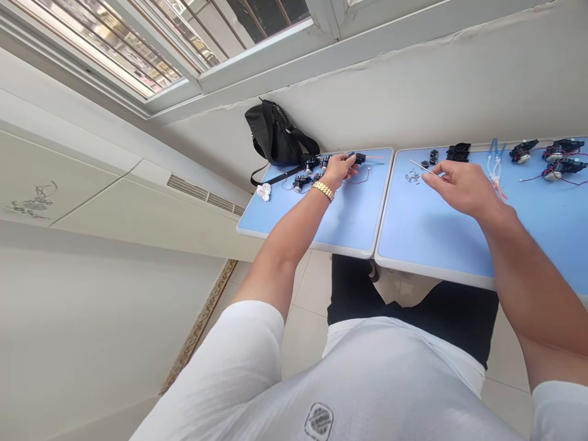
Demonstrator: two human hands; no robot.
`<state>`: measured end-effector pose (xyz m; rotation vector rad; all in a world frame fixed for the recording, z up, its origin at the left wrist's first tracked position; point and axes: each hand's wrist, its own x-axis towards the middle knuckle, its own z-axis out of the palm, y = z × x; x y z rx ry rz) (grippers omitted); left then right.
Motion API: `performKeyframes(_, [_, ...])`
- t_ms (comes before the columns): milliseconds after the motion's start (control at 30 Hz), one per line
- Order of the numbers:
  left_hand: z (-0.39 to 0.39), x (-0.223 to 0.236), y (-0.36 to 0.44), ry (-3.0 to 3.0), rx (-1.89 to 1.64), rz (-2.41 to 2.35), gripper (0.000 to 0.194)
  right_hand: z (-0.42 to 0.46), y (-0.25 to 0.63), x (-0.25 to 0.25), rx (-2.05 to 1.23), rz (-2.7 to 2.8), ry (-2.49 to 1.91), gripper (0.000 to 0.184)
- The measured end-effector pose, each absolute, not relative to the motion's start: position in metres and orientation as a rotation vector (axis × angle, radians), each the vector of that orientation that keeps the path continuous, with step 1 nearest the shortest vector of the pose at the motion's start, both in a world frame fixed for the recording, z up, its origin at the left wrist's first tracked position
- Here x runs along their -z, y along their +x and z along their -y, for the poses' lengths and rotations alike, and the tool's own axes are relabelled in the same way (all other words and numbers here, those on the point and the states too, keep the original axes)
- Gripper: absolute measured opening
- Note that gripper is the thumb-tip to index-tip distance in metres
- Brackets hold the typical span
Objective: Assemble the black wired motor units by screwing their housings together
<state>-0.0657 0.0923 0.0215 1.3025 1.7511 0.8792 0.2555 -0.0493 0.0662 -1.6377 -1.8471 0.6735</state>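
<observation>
My left hand is over the left blue table, its fingers closed around a small black wired motor unit. A thin red wire ending in a white plug trails from near it onto the tabletop. Close to that hand lie several similar black motor units with wires. My right hand is closed on a thin metal rod-like tool, whose exposed end points up and left. Just below that end lies a scatter of small dark screws. What the palm covers is hidden.
A black bag leans against the wall, beside crumpled white tissue. On the right table stand black round parts, a black ribbed part, blue-and-pink cable strips and more motor units. A narrow gap separates the tables.
</observation>
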Motion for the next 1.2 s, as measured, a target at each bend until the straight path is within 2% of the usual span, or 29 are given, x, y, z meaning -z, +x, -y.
performKeyframes(267, [-0.104, -0.007, -0.076, 1.602, -0.683, -2.047, 0.02, 0.049, 0.256, -0.066, -0.652, 1.916, -1.637, 0.034])
performKeyframes(500, [-0.101, -0.011, -0.07, 1.882, -0.541, -2.181, 0.026, 0.047, 0.257, -0.06, -0.644, 1.939, -1.621, 0.035])
performKeyframes(833, [-0.085, -0.025, -0.062, 1.978, -0.473, -2.22, 0.043, 0.047, 0.257, -0.062, -0.614, 1.991, -1.595, 0.037])
performKeyframes(1033, [-0.025, -0.035, -0.059, 2.177, -0.802, -2.063, 0.035, 0.055, 0.254, -0.073, -0.579, 1.969, -1.628, 0.034])
performKeyframes(1200, [0.086, -0.068, -0.029, 2.308, -1.566, -1.295, 0.04, 0.056, 0.254, -0.071, -0.519, 1.909, -1.575, 0.033])
